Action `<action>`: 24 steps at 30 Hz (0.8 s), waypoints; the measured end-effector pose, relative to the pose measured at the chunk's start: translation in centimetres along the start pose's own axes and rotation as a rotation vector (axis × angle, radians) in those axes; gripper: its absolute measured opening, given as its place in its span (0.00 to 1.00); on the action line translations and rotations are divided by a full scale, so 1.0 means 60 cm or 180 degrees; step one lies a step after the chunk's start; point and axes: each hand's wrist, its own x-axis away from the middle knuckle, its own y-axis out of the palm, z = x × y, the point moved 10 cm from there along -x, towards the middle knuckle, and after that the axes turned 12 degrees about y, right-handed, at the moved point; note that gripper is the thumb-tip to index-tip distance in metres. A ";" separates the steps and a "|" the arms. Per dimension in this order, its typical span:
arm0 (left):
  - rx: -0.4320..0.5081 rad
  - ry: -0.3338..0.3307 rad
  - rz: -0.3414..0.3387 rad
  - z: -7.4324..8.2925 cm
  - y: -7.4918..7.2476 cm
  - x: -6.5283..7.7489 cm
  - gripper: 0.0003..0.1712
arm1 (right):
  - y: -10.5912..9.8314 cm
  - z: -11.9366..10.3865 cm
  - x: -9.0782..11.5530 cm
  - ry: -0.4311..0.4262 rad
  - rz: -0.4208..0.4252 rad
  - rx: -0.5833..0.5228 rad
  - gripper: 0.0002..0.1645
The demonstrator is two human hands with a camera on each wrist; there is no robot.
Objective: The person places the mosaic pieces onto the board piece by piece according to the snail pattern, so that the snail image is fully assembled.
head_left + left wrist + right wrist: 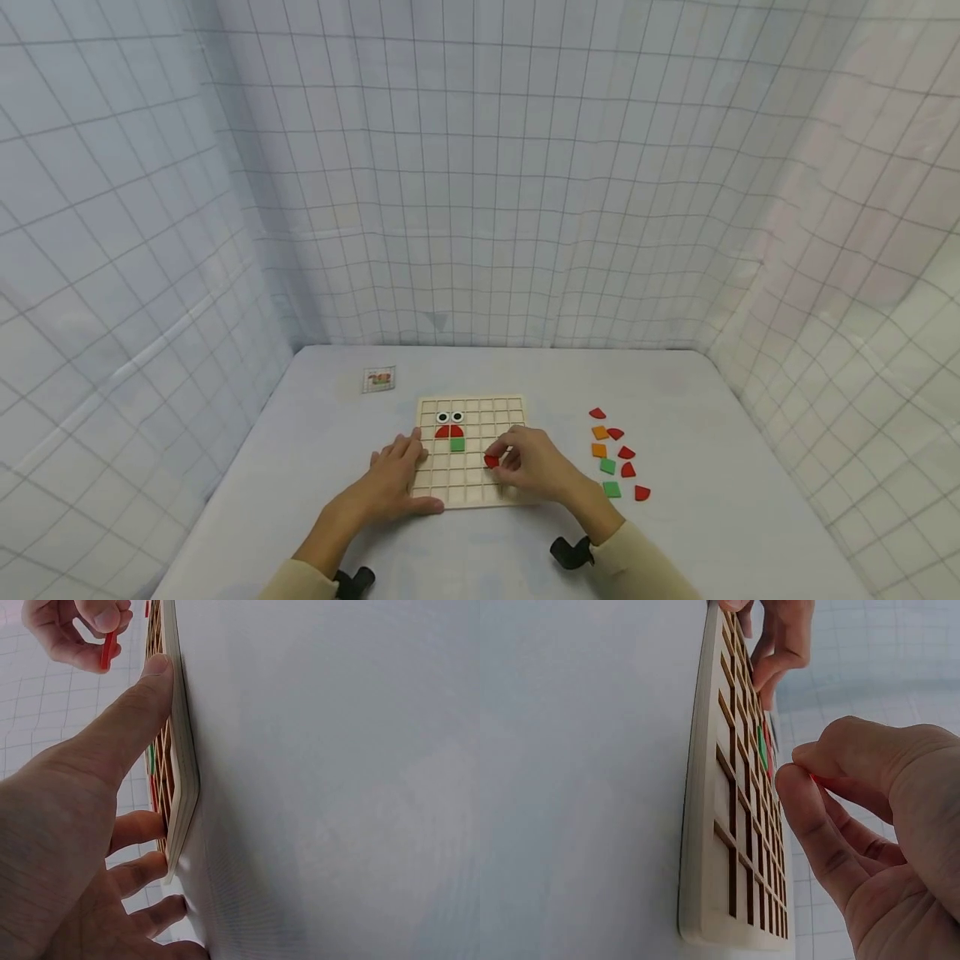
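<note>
A wooden grid board [471, 493] lies on the table. My left hand [392, 482] rests at its left edge, thumb along the near side and fingers spread straight, as the left wrist view also shows. Between thumb and fingertips, my right hand [534, 463] pinches a red quarter-circle tile [491, 461] just above the board's middle right. In the right wrist view the fingers hide most of that tile. Set in the grid are two eye tiles [443, 417], two red quarter-circle tiles [442, 432] side by side below them, and a green square tile [457, 445].
Right of the board lie loose tiles: several red quarter-circles [627, 452], two orange squares [599, 450] and two green squares [611, 489]. A small picture card [378, 379] lies beyond the board's far left corner. Gridded white curtains [480, 208] surround the table.
</note>
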 end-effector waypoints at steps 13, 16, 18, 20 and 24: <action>-0.0015 0.0032 0.0016 0.000 0.004 -0.002 0.51 | 0.043 -0.032 -0.029 -0.0003 0.0044 -0.0198 0.07; -0.0001 0.0021 -0.0003 -0.003 0.007 -0.001 0.52 | 0.052 -0.034 -0.036 0.0020 0.0059 -0.0231 0.06; -0.0002 0.0013 -0.0007 -0.005 0.009 -0.001 0.52 | 0.059 -0.034 -0.041 0.0019 0.0057 -0.0250 0.06; -0.0011 0.0023 0.0000 -0.005 0.009 -0.002 0.51 | 0.064 -0.033 -0.046 0.0031 0.0061 -0.0240 0.05; -0.0021 0.0039 0.0015 -0.002 0.004 -0.003 0.51 | 0.067 -0.037 -0.052 0.0028 0.0132 -0.0164 0.04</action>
